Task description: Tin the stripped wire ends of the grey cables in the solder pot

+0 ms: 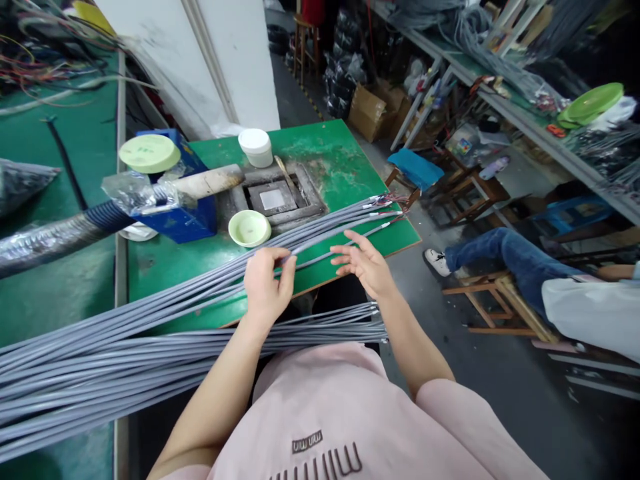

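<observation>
A bunch of long grey cables (200,280) runs slantwise over the green table (345,160), with bare coloured wire ends (387,200) at its right tip. My left hand (265,280) is closed at the near side of this bunch, thumb and forefinger pinched around a grey cable. To its right, my right hand (367,267) hovers over the table's near edge, fingers apart and holding nothing, close to one cable lying separate from the bunch. A second, thicker bunch of grey cables (150,363) lies nearer my body, passing under my left forearm.
Beyond the cables are a pale green dish (250,229), a white tub (255,148) and a dark square metal frame (315,193) set in the tabletop. A duct nozzle (210,183) rests by a blue box (187,217). A seated person's leg (500,253) is at right.
</observation>
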{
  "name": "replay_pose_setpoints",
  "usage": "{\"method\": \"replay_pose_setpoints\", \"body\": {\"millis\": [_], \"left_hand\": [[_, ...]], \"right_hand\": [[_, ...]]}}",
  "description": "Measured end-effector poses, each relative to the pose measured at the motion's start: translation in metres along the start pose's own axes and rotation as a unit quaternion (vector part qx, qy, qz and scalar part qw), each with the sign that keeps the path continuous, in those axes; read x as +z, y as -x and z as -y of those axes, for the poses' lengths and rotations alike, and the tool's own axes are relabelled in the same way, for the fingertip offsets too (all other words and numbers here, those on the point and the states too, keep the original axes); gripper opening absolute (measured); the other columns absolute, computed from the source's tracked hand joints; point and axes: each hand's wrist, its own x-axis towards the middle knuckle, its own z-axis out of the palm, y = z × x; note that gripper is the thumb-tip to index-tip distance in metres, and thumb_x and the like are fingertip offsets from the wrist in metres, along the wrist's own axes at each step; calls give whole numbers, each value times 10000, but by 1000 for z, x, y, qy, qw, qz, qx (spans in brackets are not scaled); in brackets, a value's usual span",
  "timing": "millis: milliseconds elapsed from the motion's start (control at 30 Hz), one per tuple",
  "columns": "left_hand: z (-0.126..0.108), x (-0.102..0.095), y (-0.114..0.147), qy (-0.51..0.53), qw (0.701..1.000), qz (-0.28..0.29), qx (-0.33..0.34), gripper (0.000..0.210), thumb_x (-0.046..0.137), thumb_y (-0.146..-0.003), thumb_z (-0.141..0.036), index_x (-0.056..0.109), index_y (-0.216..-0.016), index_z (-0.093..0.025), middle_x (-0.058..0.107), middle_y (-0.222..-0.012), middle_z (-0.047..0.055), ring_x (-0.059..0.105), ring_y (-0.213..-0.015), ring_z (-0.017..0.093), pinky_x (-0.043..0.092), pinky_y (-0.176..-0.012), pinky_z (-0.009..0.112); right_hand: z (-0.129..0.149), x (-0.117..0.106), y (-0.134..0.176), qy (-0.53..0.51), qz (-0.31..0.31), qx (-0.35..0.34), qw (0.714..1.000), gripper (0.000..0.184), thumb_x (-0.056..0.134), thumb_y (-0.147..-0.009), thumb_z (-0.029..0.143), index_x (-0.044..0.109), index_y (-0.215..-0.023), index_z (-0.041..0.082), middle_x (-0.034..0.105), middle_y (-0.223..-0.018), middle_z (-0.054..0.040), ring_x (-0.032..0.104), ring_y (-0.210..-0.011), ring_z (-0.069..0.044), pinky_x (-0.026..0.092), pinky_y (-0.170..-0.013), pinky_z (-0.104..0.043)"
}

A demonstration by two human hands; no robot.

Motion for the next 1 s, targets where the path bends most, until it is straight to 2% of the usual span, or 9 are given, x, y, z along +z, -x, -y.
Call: {"method": "replay_pose_setpoints", "body": {"millis": [133,233,300,367,500,600,767,900,1000], "left_hand": [[-7,-8,26,43,992,73,92,22,578,-833,-220,574,-829,-199,654,-780,35,592,-750,175,428,-708,322],[-9,-9,35,101,980,156,68,41,588,-832,-233,603,-827,-196,660,-772,38,576,-739,175,433,-705,328],[-13,-7,33,172,968,183,7,101,592,-839,-263,633,-897,-191,652,-780,39,567,-752,171,444,-725,326],[-19,-4,26,271,943,178,-70,188,597,-841,-287,646,-992,-187,643,-785,33,564,-743,154,456,-737,311],[-34,6,11,439,860,171,-197,263,656,-793,-337,682,-1003,-180,650,-782,24,555,-699,125,453,-696,268],[-41,13,7,512,797,184,-262,243,706,-739,-379,716,-851,-163,664,-768,29,537,-650,109,443,-631,242],[-45,21,15,568,738,190,-312,293,756,-674,-400,678,-601,-128,679,-747,52,493,-559,74,418,-529,212],[-50,25,24,593,705,213,-325,296,776,-651,-396,672,-620,-121,671,-713,51,521,-530,77,433,-497,210],[-52,24,26,621,681,203,-332,293,796,-633,-371,643,-620,-121,673,-730,45,546,-522,77,470,-512,220]], "right_hand": [[29,-1,-13,-48,-105,-120,986,349,521,-858,484,555,-1109,245,712,-897,-16,674,-770,-150,552,-693,-313],[48,-8,-5,-4,-169,-208,963,268,468,-899,467,587,-1007,252,596,-609,49,592,-552,-117,531,-658,-302],[51,-12,10,72,-140,-217,963,248,483,-903,452,604,-944,239,473,-478,76,496,-443,-109,513,-632,-305],[44,-13,29,166,-66,-168,969,254,500,-903,434,623,-927,213,449,-439,72,470,-428,-118,492,-611,-309],[15,-11,67,323,69,-15,944,278,432,-940,408,614,-990,204,495,-479,46,519,-521,-142,443,-575,-282],[-3,-9,86,383,150,41,910,295,377,-961,381,599,-1044,206,508,-528,44,500,-508,-124,405,-543,-258],[-7,-6,95,412,174,32,894,272,398,-951,360,616,-1001,206,564,-579,29,531,-524,-118,404,-549,-245],[-4,-2,91,416,143,-7,898,245,416,-940,353,613,-888,216,567,-568,24,542,-535,-131,418,-568,-259],[-6,1,88,390,117,-15,913,280,403,-946,353,584,-778,223,554,-537,20,545,-541,-140,422,-566,-267]]}}
